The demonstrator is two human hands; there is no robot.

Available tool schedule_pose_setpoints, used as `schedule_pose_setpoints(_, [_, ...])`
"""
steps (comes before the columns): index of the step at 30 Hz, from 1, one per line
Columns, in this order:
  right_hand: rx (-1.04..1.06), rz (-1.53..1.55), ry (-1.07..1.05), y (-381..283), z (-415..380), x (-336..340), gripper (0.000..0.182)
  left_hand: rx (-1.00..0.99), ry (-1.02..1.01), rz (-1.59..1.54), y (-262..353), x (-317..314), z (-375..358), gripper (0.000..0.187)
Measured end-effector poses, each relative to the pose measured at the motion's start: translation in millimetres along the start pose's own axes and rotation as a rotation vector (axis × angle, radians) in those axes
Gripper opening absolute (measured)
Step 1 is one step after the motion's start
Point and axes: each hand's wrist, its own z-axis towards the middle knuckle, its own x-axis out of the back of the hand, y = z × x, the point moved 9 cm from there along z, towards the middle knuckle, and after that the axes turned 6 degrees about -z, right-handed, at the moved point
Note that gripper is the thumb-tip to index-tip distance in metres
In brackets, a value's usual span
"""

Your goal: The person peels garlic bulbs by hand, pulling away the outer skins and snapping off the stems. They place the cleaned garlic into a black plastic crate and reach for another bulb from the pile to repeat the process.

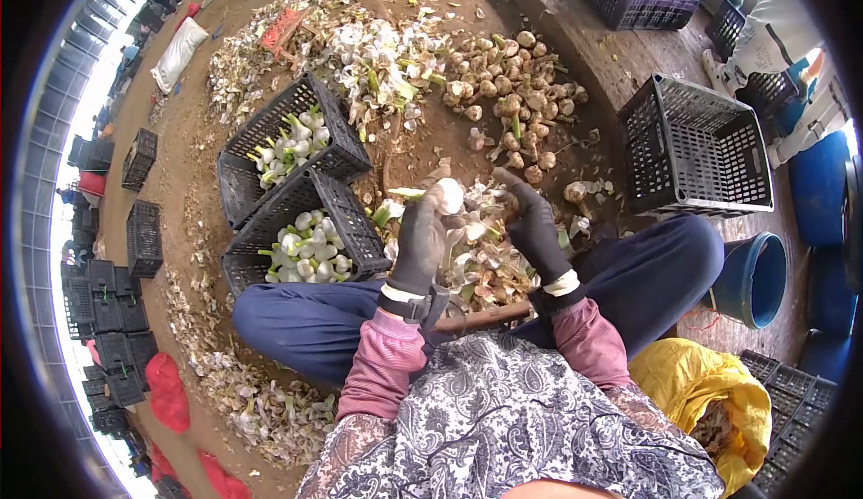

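My left hand (421, 245), in a dark glove with worn pale fingertips, is closed around a peeled white garlic bulb (450, 196). The bulb's greenish stem (406, 192) points to the left. To the right, my right hand (532, 229), also in a dark glove, is held apart from the bulb. Its fingers stretch forward and nothing shows between them. Below both hands lies a heap of garlic skins (485, 261) between my legs. Unpeeled garlic bulbs (521, 85) are piled on the ground ahead of my right hand.
Two black crates (346, 153) (360, 229) at the left hold clean garlic bulbs. Another black crate (692, 195) stands at the right, near a blue bucket (767, 279) and a yellow sack (670, 373). A person's legs (764, 45) are at upper right. Skins cover the ground ahead.
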Motion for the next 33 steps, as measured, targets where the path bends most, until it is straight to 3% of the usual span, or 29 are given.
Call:
schedule_pose_setpoints(1, [-0.026, -0.54, -0.07, 1, -2, 1, 0.073, 0.013, 0.005, -0.061, 1, 3, -2, 0.043])
schedule_pose_setpoints(4, [0.156, -0.218, 0.016, -24, -6, -1, 0.06, -0.025, 0.08, -0.066, 5, 5, -5, 0.043])
schedule_pose_setpoints(5, [0.153, 0.038, 0.03, -28, -3, -3, 0.049, -0.049, 0.114, -0.039, 5, 4, -5, 0.043])
schedule_pose_setpoints(8, [-0.018, 0.365, -0.018, -12, 0, -11, 0.035, -0.011, -0.029, 0.119, 3, -10, -11, 0.04])
schedule_pose_setpoints(9, [-0.007, 0.346, 0.082, -15, -1, -3, 0.026, 0.003, 0.048, 0.093, -4, 0, -11, 0.042])
schedule_pose_setpoints(13, [-0.006, 0.309, 0.118, -22, 1, 4, 0.027, -0.161, -0.031, 0.239, 2, -9, -9, 0.061])
schedule_pose_setpoints(15, [0.005, 0.378, 0.093, -31, 0, -4, 0.028, -0.393, -0.04, 0.657, 19, -27, -11, 0.062])
schedule_pose_setpoints(16, [0.071, 0.271, 0.116, -35, 0, -2, 0.029, -0.507, -0.045, 0.868, 24, -36, -14, 0.063])
schedule_pose_setpoints(18, [0.197, 0.054, 0.166, -44, -2, 4, 0.031, -0.54, -0.076, 0.946, 22, -34, -16, 0.068])
schedule_pose_setpoints(20, [0.186, -0.02, 0.173, -48, -4, 9, 0.028, -0.57, -0.089, 1.145, 27, -46, -21, 0.07])
schedule_pose_setpoints(21, [0.182, -0.057, 0.175, -53, -4, 11, 0.026, -0.643, -0.113, 1.145, 29, -53, -23, 0.071])
schedule_pose_setpoints(24, [0.224, -0.21, 0.203, -62, -5, 16, 0.019, -0.594, -0.16, 1.171, 22, -50, -18, 0.07])
schedule_pose_setpoints(27, [-0.099, 0.16, 0.109, -15, -2, 6, 0.016, -0.499, -0.203, 1.059, 16, -46, -19, 0.07])
schedule_pose_setpoints(31, [-0.289, -0.082, 0.046, 34, 4, 9, 0.017, -0.317, -0.123, 0.625, 6, -29, -12, 0.067])
schedule_pose_setpoints(33, [-0.2, 0.284, 0.043, 17, 0, 2, 0.018, -0.313, -0.116, 0.586, 5, -22, -11, 0.067])
